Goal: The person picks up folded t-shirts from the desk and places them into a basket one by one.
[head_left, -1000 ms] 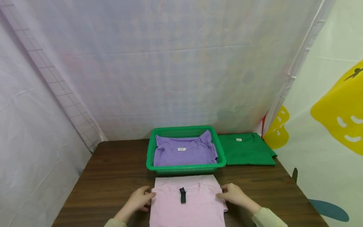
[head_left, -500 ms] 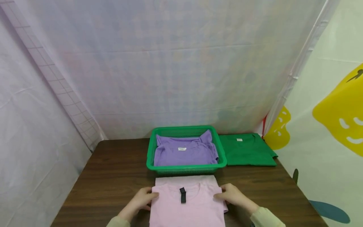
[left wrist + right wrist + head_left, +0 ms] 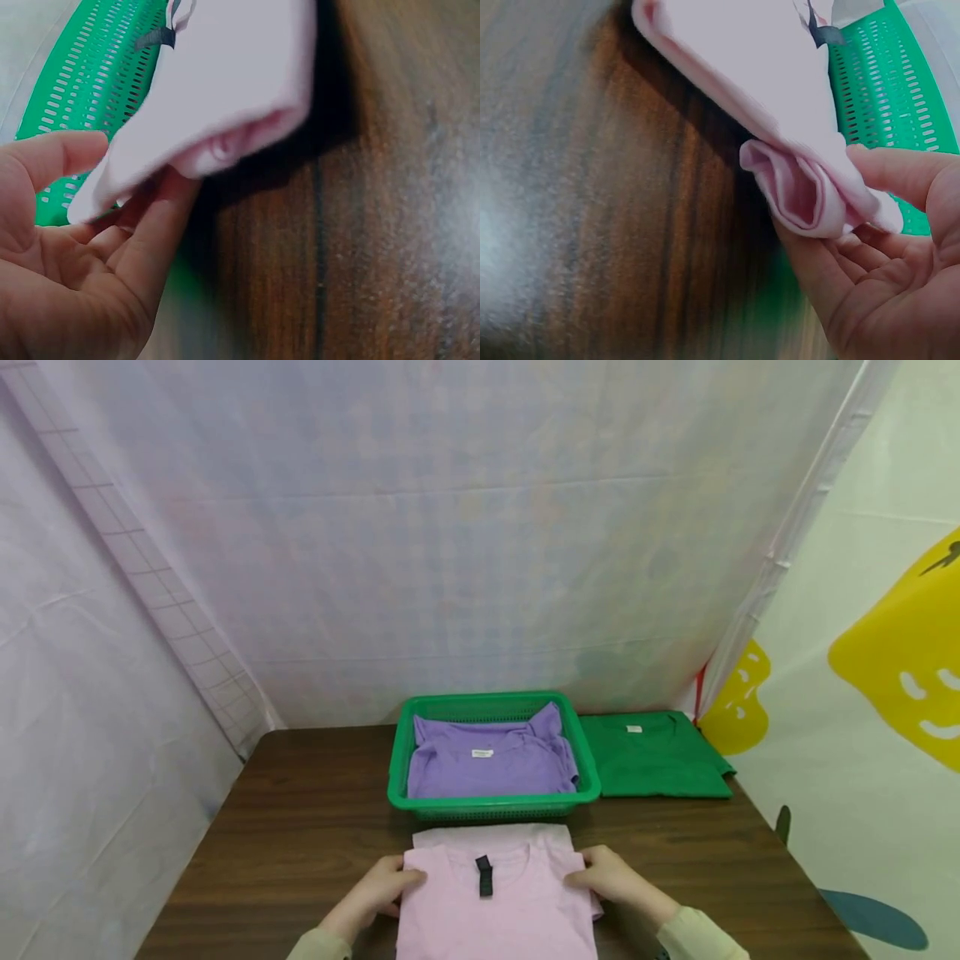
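Observation:
A folded pink T-shirt (image 3: 495,910) with a black neck label (image 3: 484,877) lies at the near edge of the head view, its collar facing away from me. My left hand (image 3: 382,887) grips its left shoulder edge, thumb on top and fingers beneath. On the opposite side, my right hand (image 3: 613,878) pinches the right shoulder edge the same way. In the right wrist view, the rolled sleeve fold (image 3: 795,187) rests on the fingers. The left wrist view shows the shirt's layered side (image 3: 225,142) above the fingers.
Just beyond the pink shirt stands a green perforated basket (image 3: 495,804) with a folded purple T-shirt (image 3: 491,772) inside. To its right, a folded green shirt (image 3: 652,760) lies on the dark wooden table (image 3: 300,827). White curtains (image 3: 465,568) hang behind and at both sides.
The left hand has moved slightly right, its thumb coming further onto the shirt's shoulder. The right thumb has shifted a little inward too. The basket and other shirts stay put.

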`<state>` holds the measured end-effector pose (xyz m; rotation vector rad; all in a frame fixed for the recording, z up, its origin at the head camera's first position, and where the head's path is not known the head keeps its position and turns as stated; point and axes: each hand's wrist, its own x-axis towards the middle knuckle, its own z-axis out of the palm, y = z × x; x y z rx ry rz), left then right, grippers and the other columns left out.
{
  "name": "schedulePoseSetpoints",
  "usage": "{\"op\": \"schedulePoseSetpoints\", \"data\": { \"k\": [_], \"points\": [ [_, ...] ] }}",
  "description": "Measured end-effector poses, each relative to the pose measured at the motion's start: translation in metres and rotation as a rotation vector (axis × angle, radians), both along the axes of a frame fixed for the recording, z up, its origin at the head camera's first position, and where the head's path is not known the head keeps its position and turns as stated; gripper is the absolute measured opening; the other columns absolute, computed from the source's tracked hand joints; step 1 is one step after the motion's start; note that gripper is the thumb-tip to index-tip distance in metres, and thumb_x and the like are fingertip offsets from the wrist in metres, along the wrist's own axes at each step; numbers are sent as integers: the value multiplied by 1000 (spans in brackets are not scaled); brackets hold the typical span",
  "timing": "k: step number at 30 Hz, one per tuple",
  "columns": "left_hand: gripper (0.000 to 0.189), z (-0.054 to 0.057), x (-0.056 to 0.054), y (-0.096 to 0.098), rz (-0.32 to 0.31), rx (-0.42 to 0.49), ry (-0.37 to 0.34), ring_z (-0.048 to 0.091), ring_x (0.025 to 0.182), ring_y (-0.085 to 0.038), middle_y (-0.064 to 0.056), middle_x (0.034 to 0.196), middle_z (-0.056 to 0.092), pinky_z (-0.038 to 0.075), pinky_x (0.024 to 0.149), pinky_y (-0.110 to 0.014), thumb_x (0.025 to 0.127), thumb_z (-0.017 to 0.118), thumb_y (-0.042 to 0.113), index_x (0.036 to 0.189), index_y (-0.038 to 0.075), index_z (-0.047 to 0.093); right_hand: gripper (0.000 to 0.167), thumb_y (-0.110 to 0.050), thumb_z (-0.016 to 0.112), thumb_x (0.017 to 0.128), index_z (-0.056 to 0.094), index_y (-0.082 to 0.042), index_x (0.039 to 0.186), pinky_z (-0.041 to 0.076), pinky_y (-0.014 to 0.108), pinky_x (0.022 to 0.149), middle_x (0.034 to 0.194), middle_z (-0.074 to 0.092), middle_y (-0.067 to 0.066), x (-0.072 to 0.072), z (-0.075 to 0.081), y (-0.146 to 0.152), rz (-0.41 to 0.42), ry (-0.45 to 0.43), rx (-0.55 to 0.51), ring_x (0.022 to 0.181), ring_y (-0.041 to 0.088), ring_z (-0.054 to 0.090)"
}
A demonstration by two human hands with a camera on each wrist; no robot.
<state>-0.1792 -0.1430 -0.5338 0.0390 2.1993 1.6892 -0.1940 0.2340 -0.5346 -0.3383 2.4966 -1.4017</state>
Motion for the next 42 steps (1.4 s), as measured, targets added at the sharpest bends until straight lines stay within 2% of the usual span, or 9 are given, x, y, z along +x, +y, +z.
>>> {"op": "schedulePoseSetpoints", "data": {
  "k": [6,11,21,31,42],
  "points": [
    [36,-6,-1,-1,1,4,18,62,68,-18,-6,79,63,57,58,-42,85,60,8,109,-18,54,21,-7,73,73,69,7,88,47,26,49,71,62,3,2,-4,2,-31,55,-5,56,12,55],
    [34,-8,-1,0,24,-6,32,60,65,-16,-5,77,61,56,55,-37,84,60,7,107,-18,55,23,-4,73,74,69,9,92,47,26,51,77,65,8,3,-2,3,-38,78,-18,60,15,55],
    [33,-1,2,3,25,58,36,60,62,-14,-4,75,61,54,50,-31,82,61,6,107,-15,56,26,-5,74,75,69,10,95,47,25,58,84,66,11,6,7,7,-28,112,-10,69,16,54],
    [31,3,6,2,41,48,50,59,58,-13,-3,73,60,53,48,-30,82,61,5,106,-14,57,22,-9,74,73,70,4,90,47,24,57,80,65,5,9,16,7,-3,146,10,65,8,54],
    [35,20,13,-1,16,70,70,61,61,-13,-3,74,63,53,49,-29,83,62,6,109,-16,56,19,-12,74,75,70,0,90,45,24,53,76,63,0,16,36,4,6,158,50,62,6,52]
  ]
}}
